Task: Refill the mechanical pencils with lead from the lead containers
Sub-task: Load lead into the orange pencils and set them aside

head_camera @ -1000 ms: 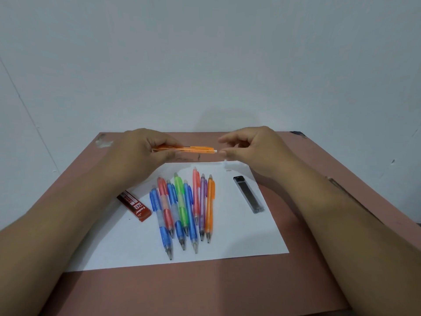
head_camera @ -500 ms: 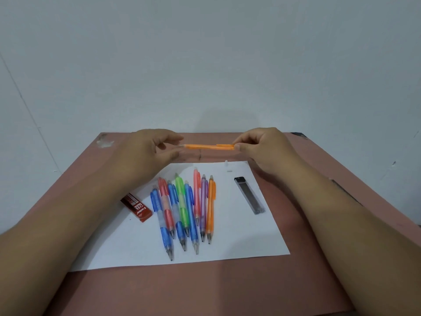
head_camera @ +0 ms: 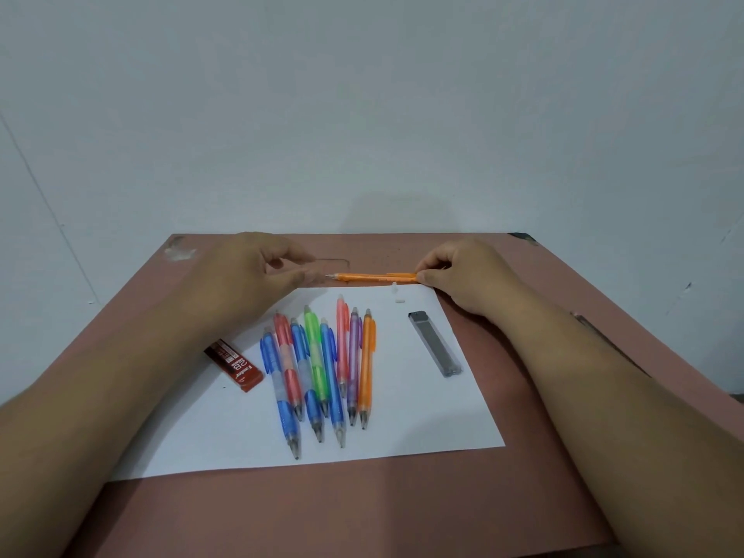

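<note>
beyond the paper (head_camera: 422,416), right hand (head_camera: 463,275) pinches orange pencil (head_camera: 374,277); its cap end hidden.

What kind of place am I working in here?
Probably a plain desk set against a bare wall: a reddish-brown table, a white paper sheet under a row of mechanical pencils, and two lead containers.

I count nine mechanical pencils, eight lying in a row (head_camera: 322,372) and one orange pencil (head_camera: 374,278) apart, two lead containers, one red (head_camera: 234,365) and one clear (head_camera: 435,343), one paper sheet (head_camera: 422,416), and two small white bits (head_camera: 396,294).
</note>
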